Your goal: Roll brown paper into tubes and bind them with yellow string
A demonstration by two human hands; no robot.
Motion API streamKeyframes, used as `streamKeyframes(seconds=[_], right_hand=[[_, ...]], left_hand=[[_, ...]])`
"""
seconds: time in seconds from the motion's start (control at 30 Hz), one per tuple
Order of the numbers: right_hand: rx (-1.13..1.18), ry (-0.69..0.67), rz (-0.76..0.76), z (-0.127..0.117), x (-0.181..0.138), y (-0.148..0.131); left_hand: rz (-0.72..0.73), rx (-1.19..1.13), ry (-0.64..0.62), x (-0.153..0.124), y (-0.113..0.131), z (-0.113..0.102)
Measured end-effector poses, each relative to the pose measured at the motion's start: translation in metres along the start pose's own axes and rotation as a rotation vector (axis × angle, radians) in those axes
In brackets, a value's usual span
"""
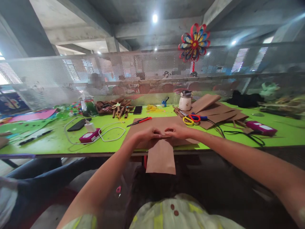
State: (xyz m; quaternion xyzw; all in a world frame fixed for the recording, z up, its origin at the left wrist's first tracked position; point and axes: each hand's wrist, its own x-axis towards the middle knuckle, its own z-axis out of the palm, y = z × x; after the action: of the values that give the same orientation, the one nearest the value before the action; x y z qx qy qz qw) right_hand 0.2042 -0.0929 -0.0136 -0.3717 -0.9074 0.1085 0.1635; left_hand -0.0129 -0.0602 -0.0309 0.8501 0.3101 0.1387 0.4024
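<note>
A strip of brown kraft paper (161, 157) hangs over the table's front edge, its far end pinched by both hands. My left hand (152, 133) is closed on the strip's left side, fingertips at a narrow rolled or folded edge. On the right side of that same edge, my right hand (176, 131) is closed too. Under the hands lies a larger brown sheet (138, 128). A red and black craft knife (139, 121) rests on this sheet beyond my left hand. Scissors (189, 119) with yellow and red handles lie beyond my right hand.
A white flask (185, 101) and stacked brown paper (214, 111) stand back right. Magenta power sockets (90, 136) with a white cable lie left, near a phone (138, 110) and rolled paper sticks (121, 109). A mesh divider (143, 70) borders the green table (57, 135). A person's legs (47, 178) show at left.
</note>
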Motion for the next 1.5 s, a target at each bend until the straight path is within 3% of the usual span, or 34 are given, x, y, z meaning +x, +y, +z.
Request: streamKeyframes(seconds=[0.13,0.43,0.7,0.9,1.1,1.33,1.43,1.5], right_hand=[[0.212,-0.166,0.023,-0.002,0.007,0.002],[0.299,-0.129,-0.028,-0.006,0.006,0.006],[0.268,-0.14,-0.017,-0.001,0.007,0.015],[0.331,-0.223,0.007,-0.003,0.005,0.007],[0.297,-0.163,0.019,-0.005,0.001,0.002],[0.32,-0.188,0.062,0.0,-0.001,0.002],[0.237,-0.2,0.046,-0.003,-0.001,-0.001],[0.062,-0.187,0.005,-0.006,-0.001,-0.006]], left_hand=[[0.011,0.041,0.032,-0.005,0.007,-0.001],[0.089,0.254,0.13,-0.013,0.025,0.001],[0.019,0.592,0.196,-0.029,0.019,0.003],[0.03,0.563,0.184,-0.039,0.027,0.003],[-0.032,0.541,0.187,-0.043,0.026,-0.005],[0.036,0.733,0.239,-0.042,0.027,0.0],[0.082,0.642,0.236,-0.041,0.031,0.004],[0.079,0.549,0.225,-0.041,0.032,0.006]])
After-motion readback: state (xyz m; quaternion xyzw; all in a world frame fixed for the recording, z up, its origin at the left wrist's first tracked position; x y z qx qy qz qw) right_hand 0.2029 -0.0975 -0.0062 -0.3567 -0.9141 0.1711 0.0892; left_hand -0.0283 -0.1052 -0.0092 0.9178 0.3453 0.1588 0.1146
